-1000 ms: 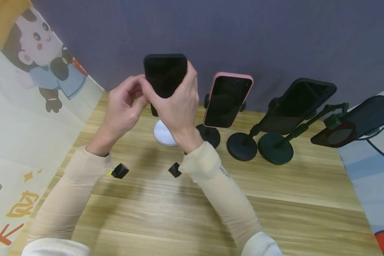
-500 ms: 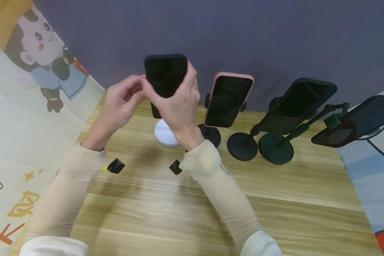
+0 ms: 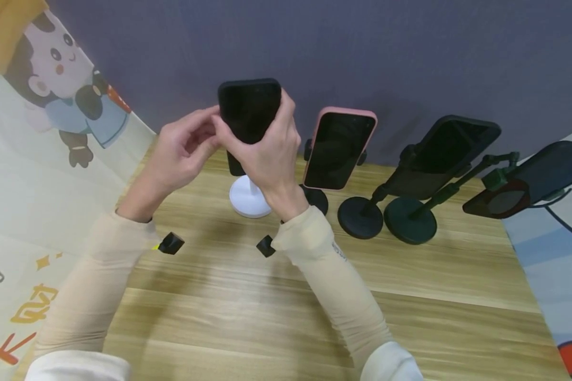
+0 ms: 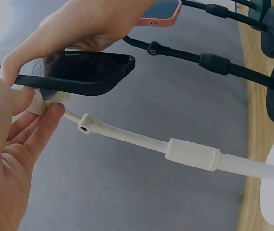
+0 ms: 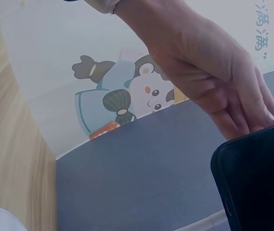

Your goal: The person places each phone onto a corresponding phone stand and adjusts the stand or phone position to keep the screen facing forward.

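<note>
A black-cased phone [image 3: 250, 108] is upright above the white stand [image 3: 247, 200] at the back of the table. My right hand [image 3: 273, 151] grips the phone by its edges, thumb across the lower front. My left hand [image 3: 178, 148] is at the phone's left edge. In the left wrist view, the fingers of my left hand [image 4: 11, 154] are curled round the white phone clamp [image 4: 55, 98] at the top of the stand's arm, directly beneath the phone [image 4: 88, 72]. The right wrist view shows the phone's corner [image 5: 252, 168] close to my left hand; part of the clamp is hidden.
To the right stand a pink-cased phone [image 3: 340, 150] on a black stand, another dark phone [image 3: 450, 153] on a black stand [image 3: 360, 218], and a phone [image 3: 543, 177] on a dark green stand [image 3: 411, 222]. A dark grey wall [image 3: 362, 53] rises behind the wooden table [image 3: 209, 317].
The phone has shifted slightly right, with my right hand on it. My left forearm has moved a little left and up. The other phones and stands look unchanged.
</note>
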Demonstrator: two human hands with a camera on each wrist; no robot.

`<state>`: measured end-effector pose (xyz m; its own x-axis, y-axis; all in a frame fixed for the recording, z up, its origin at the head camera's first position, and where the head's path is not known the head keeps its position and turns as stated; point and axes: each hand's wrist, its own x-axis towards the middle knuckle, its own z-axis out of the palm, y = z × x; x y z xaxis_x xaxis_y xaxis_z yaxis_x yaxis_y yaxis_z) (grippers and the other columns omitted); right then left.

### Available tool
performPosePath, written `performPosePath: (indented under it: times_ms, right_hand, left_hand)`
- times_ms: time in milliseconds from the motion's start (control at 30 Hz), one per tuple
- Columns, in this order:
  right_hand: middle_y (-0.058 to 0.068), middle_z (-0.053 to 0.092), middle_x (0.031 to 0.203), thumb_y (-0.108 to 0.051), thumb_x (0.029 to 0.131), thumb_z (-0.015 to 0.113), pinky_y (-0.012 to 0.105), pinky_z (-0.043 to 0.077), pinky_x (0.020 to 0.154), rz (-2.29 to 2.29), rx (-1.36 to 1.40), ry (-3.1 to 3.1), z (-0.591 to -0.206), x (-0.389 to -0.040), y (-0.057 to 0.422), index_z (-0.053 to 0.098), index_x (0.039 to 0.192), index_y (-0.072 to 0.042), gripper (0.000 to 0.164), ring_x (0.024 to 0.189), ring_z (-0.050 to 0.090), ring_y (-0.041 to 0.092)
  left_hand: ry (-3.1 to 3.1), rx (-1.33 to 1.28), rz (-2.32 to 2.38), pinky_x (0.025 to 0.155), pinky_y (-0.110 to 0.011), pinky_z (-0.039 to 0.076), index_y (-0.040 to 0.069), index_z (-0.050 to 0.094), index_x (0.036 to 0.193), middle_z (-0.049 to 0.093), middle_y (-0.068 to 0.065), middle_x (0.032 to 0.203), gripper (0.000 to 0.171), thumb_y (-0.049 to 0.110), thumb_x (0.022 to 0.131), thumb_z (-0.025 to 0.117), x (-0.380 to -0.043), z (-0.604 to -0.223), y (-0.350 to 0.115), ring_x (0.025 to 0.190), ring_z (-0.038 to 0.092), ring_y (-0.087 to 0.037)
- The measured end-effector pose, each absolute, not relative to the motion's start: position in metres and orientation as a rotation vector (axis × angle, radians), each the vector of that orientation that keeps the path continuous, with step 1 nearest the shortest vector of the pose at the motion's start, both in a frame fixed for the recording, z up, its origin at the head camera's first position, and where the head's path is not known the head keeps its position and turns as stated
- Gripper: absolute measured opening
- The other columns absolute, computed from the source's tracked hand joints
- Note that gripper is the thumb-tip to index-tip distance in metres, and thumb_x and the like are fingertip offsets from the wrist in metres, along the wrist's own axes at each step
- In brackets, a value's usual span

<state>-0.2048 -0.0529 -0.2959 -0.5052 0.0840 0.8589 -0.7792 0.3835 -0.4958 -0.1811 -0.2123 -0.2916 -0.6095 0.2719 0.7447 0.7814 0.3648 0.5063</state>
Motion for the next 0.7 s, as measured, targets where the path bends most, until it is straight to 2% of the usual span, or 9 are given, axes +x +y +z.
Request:
performPosePath:
  times_ms: [200,333,700]
  right_hand:
    - [0.014,0.057,0.111,-0.046,0.072,0.072,0.025,0.050,0.076,1.217,0.619,-1.805,-0.295,-0.205,-0.052,0.038,0.127,0.003,0.081,0.088,0.057,0.019]
    - [0.013,0.057,0.111,-0.046,0.072,0.072,0.025,0.050,0.076,1.224,0.630,-1.815,-0.295,-0.205,-0.050,0.038,0.127,0.003,0.081,0.088,0.057,0.018]
    - [0.011,0.057,0.107,-0.041,0.074,0.073,0.023,0.050,0.071,1.271,0.691,-1.811,-0.295,-0.204,-0.047,0.037,0.128,0.001,0.078,0.085,0.056,0.016]
  left_hand:
    - [-1.983,-0.998,-1.137,0.070,-0.017,0.048,-0.010,0.066,0.094,0.063,-0.015,0.095,0.015,-0.013,0.080,0.062,-0.184,-0.293,-0.211,0.083,0.053,-0.015]
    - [-1.957,-0.988,-1.163,0.071,-0.018,0.051,-0.012,0.066,0.096,0.064,-0.017,0.095,0.018,-0.015,0.078,0.063,-0.185,-0.294,-0.209,0.082,0.056,-0.015]
    - [-1.986,-0.872,-1.126,0.071,-0.013,0.051,-0.011,0.066,0.103,0.067,-0.018,0.089,0.030,-0.016,0.073,0.068,-0.181,-0.288,-0.202,0.078,0.059,-0.005]
